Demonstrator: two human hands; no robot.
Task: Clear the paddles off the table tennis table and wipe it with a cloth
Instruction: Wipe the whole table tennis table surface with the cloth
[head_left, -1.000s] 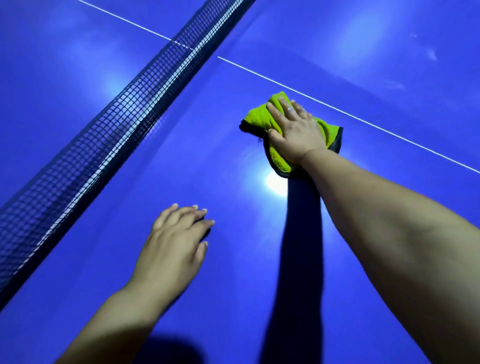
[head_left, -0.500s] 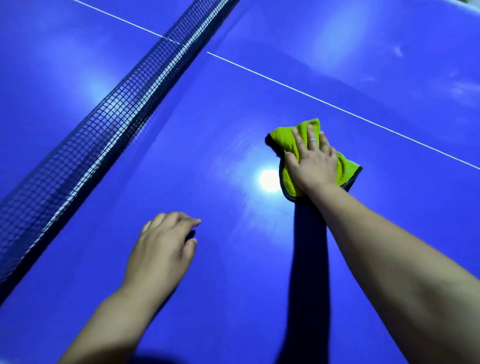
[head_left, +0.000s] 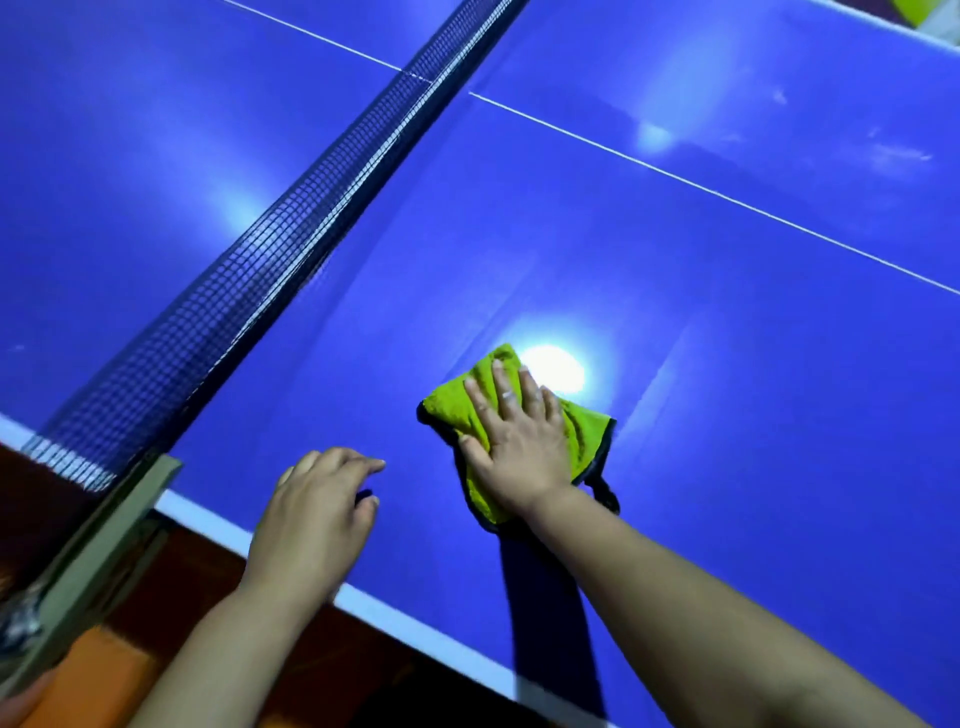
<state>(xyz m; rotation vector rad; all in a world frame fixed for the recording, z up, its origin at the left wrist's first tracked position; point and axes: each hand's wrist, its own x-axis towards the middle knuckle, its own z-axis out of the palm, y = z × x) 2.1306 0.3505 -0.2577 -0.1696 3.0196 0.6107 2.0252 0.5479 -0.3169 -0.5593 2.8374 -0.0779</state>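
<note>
A folded lime-green cloth (head_left: 457, 402) with a dark trim lies on the blue table tennis table (head_left: 727, 415), near its front edge. My right hand (head_left: 519, 441) presses flat on the cloth with straight, spread fingers. My left hand (head_left: 317, 519) rests on the table just left of the cloth, close to the white edge line, its fingers loosely bent and holding nothing. No paddle is in view.
The dark net (head_left: 270, 249) runs diagonally from upper middle to lower left, ending at a grey clamp post (head_left: 104, 540) on the table's edge. A white centre line (head_left: 727, 195) crosses the surface. A lamp's glare (head_left: 553, 369) sits beside the cloth. Reddish floor (head_left: 332, 670) lies below the edge.
My right hand has dragged the cloth back toward me, from mid-table to near the front edge. My left hand stayed on the table. The view pulled back, showing the table's edge and net post.
</note>
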